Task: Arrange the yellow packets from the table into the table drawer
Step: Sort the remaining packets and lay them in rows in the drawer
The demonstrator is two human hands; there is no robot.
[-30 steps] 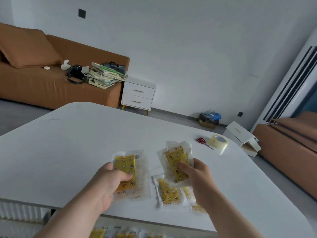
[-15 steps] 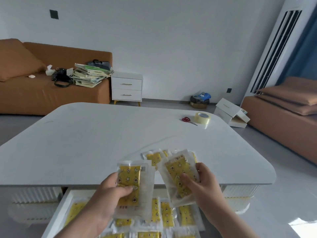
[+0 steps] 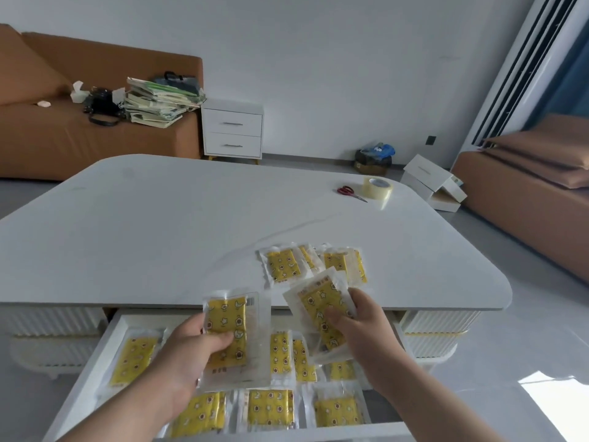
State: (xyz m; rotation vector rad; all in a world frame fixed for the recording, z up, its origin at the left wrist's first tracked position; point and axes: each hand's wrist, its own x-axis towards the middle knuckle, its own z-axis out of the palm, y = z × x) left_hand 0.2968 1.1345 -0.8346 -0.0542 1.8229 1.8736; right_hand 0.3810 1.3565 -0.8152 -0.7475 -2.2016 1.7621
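Observation:
My left hand (image 3: 194, 355) grips a yellow packet in clear wrap (image 3: 228, 320), held upright over the open white drawer (image 3: 95, 355). My right hand (image 3: 363, 333) grips a second yellow packet (image 3: 315, 304), tilted, over the drawer's right half. Several yellow packets (image 3: 271, 408) lie flat inside the drawer, in rows. A few more packets (image 3: 282, 266) lie overlapping on the white table (image 3: 159, 224) near its front edge, just beyond my right hand.
Red-handled scissors (image 3: 349, 192) and a roll of clear tape (image 3: 377, 188) lie at the table's far right. A brown sofa (image 3: 47, 141) with a stack of papers, a white nightstand (image 3: 232, 132) and open white boxes (image 3: 430, 186) stand beyond the table.
Both hands have drawn back from above the table top to over the open drawer, each keeping its packet. The view has tilted down, so the drawer's contents show.

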